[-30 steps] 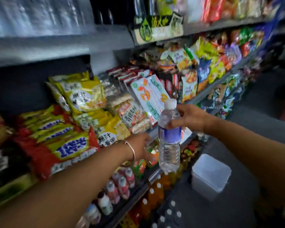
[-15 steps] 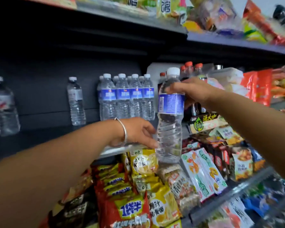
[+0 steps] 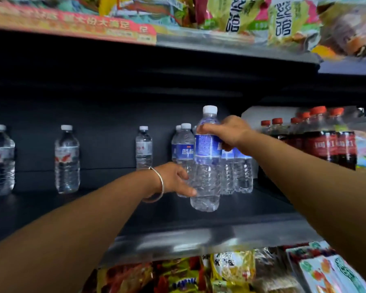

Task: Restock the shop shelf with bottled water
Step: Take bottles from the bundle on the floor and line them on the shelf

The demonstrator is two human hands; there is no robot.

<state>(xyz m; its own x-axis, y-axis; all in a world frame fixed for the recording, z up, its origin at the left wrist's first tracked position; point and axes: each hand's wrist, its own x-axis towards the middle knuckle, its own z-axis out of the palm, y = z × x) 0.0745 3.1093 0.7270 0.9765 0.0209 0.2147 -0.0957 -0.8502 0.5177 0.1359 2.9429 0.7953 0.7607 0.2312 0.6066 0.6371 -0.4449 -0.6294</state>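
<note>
1. Fingers (image 3: 186,190) of left hand (image 3: 173,179), bangle (image 3: 160,183) on the wrist: loosely extended, tips against the lower body of the held water bottle (image 3: 205,166); not curled round it
2. Fingers (image 3: 207,129) of right hand (image 3: 230,132): wrapped round the shoulder of the held water bottle, just below its white cap (image 3: 210,109); grip firm, bottle upright, blue label directly under these fingers
3. Held water bottle hangs in air above the dark shelf (image 3: 51,208); base clear of the shelf board, just in front of the shelf's standing bottles
4. Far left of the left fingers: two clear bottles with red-and-white labels (image 3: 67,159), standing well apart on the same shelf
5. Nearer left of the left fingers: single slim bottle (image 3: 143,148) against the back wall
6. Directly behind both sets of fingers: group of blue-label bottles (image 3: 235,172), upright, touching one another; count uncertain, partly hidden by the held bottle
7. Right of the right fingers, past the forearm: cola bottles (image 3: 325,144), red caps, dark contents
8. Above the fingers: upper shelf with snack packets (image 3: 283,22), blurred
9. Below the fingers: lower shelf, yellow and red snack bags (image 3: 230,269)
</note>
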